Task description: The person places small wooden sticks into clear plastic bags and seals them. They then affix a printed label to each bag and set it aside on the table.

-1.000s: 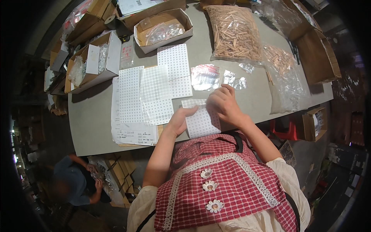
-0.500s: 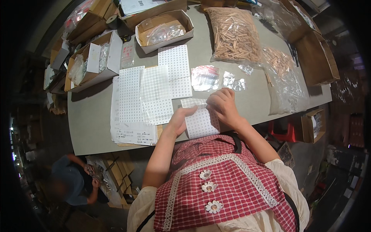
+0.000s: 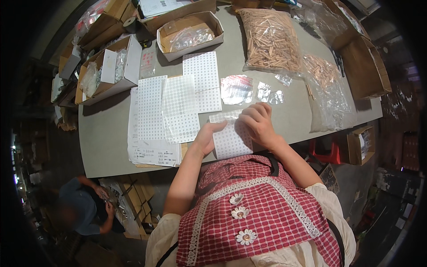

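A white sheet of small printed stickers [image 3: 232, 141] stands at the table's near edge, close to my apron. My left hand [image 3: 205, 138] grips its left side, thumb on top. Over its upper right part my right hand [image 3: 260, 127] is closed, fingers bent against the sheet; the fingertips are partly hidden. The sheet's upper rows look pale, as if stickers are gone there. Beyond my hands lie a stack of clear zip bags [image 3: 236, 89] and a few small clear bags [image 3: 263, 92]. More sticker sheets [image 3: 152, 109] overlap to the left, one partly pale [image 3: 180, 107].
A big bag of wooden dowels [image 3: 271, 42] lies at the far right, beside an opened dowel bag [image 3: 329, 98]. Cardboard boxes [image 3: 191, 49] with clear bags stand at the back and left [image 3: 131, 66]. Handwritten papers [image 3: 153, 155] lie front left. Another person [image 3: 84, 207] works below left.
My right hand has shifted very slightly on the sheet, its fingers still bent. My left hand keeps its grip. The other person's hands have moved a little.
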`<state>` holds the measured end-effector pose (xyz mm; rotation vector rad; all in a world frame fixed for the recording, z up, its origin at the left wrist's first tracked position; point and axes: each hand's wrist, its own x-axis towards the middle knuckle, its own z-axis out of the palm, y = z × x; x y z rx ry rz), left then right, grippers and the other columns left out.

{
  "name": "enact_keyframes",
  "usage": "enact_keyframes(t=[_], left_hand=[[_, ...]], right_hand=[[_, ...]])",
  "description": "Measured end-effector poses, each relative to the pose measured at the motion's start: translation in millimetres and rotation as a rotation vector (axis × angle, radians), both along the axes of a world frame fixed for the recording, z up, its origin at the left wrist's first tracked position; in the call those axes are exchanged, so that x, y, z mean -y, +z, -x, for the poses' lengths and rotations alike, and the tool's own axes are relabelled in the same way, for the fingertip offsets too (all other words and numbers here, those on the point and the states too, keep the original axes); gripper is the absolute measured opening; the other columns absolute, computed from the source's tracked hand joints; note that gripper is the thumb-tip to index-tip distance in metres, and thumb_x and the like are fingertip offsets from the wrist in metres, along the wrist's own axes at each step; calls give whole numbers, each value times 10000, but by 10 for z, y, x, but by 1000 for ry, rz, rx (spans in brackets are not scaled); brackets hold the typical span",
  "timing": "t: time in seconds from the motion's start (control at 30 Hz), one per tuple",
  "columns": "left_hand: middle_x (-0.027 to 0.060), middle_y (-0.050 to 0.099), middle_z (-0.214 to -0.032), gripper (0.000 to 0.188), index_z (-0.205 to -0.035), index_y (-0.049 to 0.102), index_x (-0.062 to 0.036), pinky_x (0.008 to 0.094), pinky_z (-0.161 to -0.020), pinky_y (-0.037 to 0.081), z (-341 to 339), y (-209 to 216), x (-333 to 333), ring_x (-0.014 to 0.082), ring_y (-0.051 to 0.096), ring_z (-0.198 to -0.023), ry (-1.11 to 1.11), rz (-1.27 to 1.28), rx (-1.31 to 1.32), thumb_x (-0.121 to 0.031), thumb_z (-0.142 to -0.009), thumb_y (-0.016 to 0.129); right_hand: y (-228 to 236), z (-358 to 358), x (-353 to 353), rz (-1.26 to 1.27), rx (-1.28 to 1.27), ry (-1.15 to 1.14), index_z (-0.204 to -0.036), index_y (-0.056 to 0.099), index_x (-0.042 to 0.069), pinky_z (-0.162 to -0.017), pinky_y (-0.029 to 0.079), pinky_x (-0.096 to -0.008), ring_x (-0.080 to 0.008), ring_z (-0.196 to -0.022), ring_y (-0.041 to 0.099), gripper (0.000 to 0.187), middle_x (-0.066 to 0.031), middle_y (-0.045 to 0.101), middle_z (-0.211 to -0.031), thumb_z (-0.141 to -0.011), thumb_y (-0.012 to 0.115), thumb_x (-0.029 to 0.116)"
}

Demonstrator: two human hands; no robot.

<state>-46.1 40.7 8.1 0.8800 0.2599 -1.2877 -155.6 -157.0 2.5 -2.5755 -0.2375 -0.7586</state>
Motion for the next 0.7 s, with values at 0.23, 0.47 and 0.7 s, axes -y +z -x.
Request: enact_keyframes(t=[0.23, 0.47, 0.7], left_hand=[[175, 658, -1271, 384, -1358, 537, 92, 389, -1010, 556, -17, -86, -3, 263, 676, -1144, 15, 39, -15, -127, -1044, 539], [199, 646, -1305, 421, -1393, 511, 106, 412, -1023, 554, -30, -170, -12, 299, 668, -1175, 39, 79, -79, -130, -1045, 532], [231, 622, -1360, 449, -1427, 485, 107, 442, -1070, 528, -29, -175, 23, 343, 645, -1230, 66, 99, -94, -120, -1042, 526]], right_hand=[[49, -33, -19, -47, -52, -40, -1015, 663, 103, -1076, 354, -485, -270, -1133, 582, 248, -49, 635, -1078, -778, 736, 122], [-40, -23, 23, 42, -19, 22, -1030, 647, 96, -1085, 330, -479, -297, -1167, 551, 236, -62, 626, -1111, -811, 728, 132], [-284, -462, 327, -228, -73, -355, -967, 640, 51, -1086, 308, -515, -368, -1253, 482, 78, -121, 611, -1197, -901, 661, 87]])
